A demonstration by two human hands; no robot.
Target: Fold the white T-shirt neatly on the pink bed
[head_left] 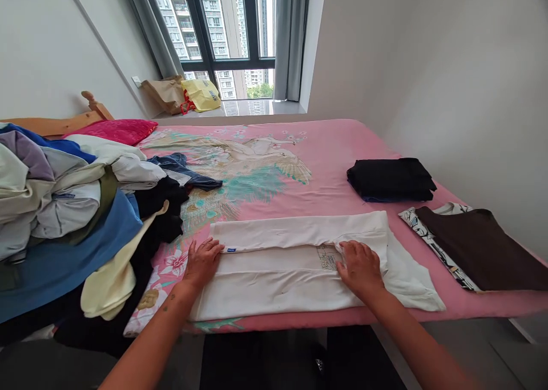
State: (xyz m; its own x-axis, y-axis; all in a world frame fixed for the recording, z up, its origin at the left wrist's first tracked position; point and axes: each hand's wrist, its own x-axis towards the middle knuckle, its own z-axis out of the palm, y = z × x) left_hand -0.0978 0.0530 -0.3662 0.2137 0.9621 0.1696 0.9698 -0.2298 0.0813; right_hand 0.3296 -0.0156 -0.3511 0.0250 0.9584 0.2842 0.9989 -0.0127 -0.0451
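A white T-shirt [274, 290] lies lengthwise along the near edge of the bed, its far side folded over in a long strip. A small blue tag sits on its left end, and part of a dark print shows between the layers. My left hand [203, 262] rests on the left end beside the tag, fingers stretched out. On the strip's edge, just right of the print, my right hand [361, 266] has bent fingers with the cloth bunched at their tips. Beyond that hand, the shirt's right end spreads out unevenly.
A heap of mixed clothes [98, 207] covers the bed's left side, with jeans [184, 170] at its edge. Folded black clothes [391, 179] and a brown garment [483, 247] lie at right on the pink bedsheet [329, 184]. Bags [201, 95] stand by the window.
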